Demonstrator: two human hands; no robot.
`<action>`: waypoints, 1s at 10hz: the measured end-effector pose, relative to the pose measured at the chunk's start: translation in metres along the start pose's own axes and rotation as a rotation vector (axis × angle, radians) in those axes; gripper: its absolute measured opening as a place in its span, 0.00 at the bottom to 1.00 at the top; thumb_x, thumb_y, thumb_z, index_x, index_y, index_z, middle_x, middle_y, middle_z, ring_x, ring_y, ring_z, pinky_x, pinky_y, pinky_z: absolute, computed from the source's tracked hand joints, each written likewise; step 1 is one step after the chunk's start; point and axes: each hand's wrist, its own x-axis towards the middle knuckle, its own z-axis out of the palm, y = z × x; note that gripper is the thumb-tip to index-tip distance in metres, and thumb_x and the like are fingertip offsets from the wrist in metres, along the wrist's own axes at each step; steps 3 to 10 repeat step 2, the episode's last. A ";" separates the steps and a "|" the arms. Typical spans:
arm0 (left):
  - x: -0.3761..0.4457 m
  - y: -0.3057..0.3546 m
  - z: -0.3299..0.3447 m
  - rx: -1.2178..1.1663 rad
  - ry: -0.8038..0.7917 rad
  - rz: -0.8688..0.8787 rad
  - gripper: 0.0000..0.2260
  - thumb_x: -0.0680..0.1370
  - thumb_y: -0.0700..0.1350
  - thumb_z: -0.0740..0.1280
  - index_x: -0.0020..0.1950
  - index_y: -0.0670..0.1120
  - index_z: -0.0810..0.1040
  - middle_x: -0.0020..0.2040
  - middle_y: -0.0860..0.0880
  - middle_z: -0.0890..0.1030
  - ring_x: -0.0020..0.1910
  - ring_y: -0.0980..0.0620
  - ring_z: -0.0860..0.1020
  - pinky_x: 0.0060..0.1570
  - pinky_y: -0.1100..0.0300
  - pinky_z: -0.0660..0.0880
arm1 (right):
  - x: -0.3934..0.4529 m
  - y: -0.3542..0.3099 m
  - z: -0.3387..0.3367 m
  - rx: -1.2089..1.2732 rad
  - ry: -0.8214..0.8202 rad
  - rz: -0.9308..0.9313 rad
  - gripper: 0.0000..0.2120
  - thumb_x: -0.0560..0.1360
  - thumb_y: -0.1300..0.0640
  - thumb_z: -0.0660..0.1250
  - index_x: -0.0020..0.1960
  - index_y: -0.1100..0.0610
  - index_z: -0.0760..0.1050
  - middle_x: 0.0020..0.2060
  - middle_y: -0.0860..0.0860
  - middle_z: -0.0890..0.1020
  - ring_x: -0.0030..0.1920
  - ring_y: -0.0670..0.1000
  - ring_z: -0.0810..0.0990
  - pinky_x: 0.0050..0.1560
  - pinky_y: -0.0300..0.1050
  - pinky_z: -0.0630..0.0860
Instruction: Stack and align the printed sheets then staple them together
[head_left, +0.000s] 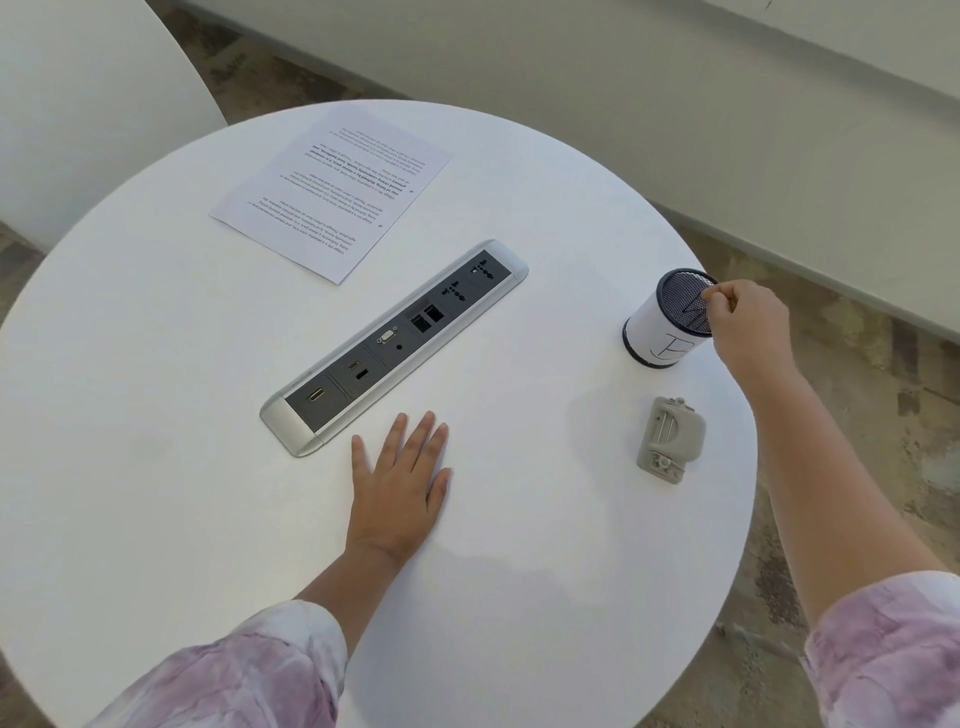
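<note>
Left hand (399, 483) flat and spread on round white bench (156, 415), right hand (748, 325) pinching rim of black mesh cup (667, 322), grey stapler (670, 440) nearby, printed white sheets (332, 195) far side.

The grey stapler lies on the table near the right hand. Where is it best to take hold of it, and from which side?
Grip the stapler across its two long sides, near the middle, coming from above with the right hand, which is nearer. It seems to lie flat with its metal parts up, so the smooth side walls give the fingers the best hold. It stands apart from the cup, so nothing blocks the way.
</note>
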 end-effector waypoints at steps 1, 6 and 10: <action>0.000 -0.001 -0.002 -0.003 0.002 -0.001 0.23 0.78 0.53 0.49 0.71 0.50 0.67 0.71 0.52 0.69 0.72 0.46 0.64 0.65 0.32 0.57 | -0.007 -0.001 0.002 0.029 0.009 -0.010 0.14 0.77 0.61 0.55 0.54 0.62 0.78 0.48 0.61 0.79 0.37 0.54 0.72 0.36 0.42 0.64; 0.001 0.001 0.000 -0.022 0.018 0.000 0.23 0.78 0.54 0.49 0.71 0.50 0.67 0.71 0.52 0.69 0.72 0.46 0.64 0.65 0.32 0.57 | -0.021 -0.004 0.008 0.083 0.049 -0.024 0.12 0.76 0.60 0.57 0.53 0.62 0.78 0.39 0.54 0.76 0.40 0.52 0.72 0.36 0.39 0.64; 0.001 0.001 0.000 -0.022 0.018 0.000 0.23 0.78 0.54 0.49 0.71 0.50 0.67 0.71 0.52 0.69 0.72 0.46 0.64 0.65 0.32 0.57 | -0.021 -0.004 0.008 0.083 0.049 -0.024 0.12 0.76 0.60 0.57 0.53 0.62 0.78 0.39 0.54 0.76 0.40 0.52 0.72 0.36 0.39 0.64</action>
